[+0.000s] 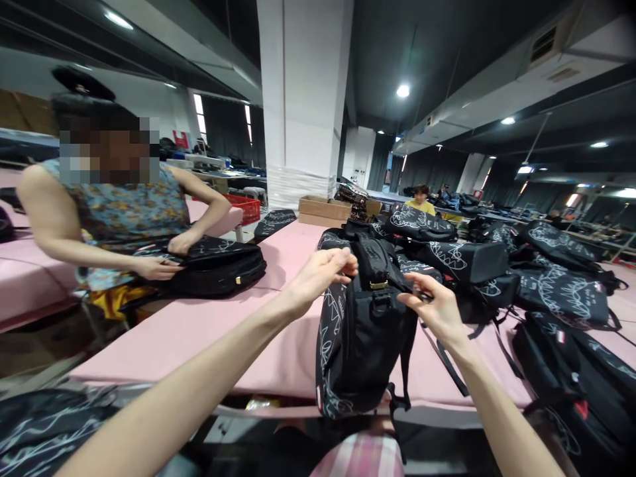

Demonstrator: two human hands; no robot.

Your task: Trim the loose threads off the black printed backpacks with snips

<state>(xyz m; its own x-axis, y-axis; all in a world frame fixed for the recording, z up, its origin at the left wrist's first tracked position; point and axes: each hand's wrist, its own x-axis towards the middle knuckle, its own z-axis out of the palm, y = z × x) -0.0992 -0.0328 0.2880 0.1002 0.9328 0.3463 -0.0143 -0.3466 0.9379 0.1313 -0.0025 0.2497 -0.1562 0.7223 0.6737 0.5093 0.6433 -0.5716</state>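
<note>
A black backpack (pixel 370 344) with white scribbled line prints stands on its end at the near edge of the pink table, in front of me. A small gold-coloured metal piece (pixel 378 285) shows near its top. My left hand (pixel 322 275) is at the backpack's upper left, thumb and fingers curled together; whatever is in them, if anything, is hidden. At the upper right, my right hand (pixel 432 305) has thumb and fingers pinched around a small dark thing beside the bag, too unclear to name.
Across the pink table (pixel 199 344), a co-worker's hands (pixel 159 265) rest on another black backpack (pixel 223 268). Several printed backpacks (pixel 561 291) are heaped to the right, straps trailing. Beyond are a cardboard box (pixel 324 211), a white pillar (pixel 303 99) and a red crate (pixel 243 209).
</note>
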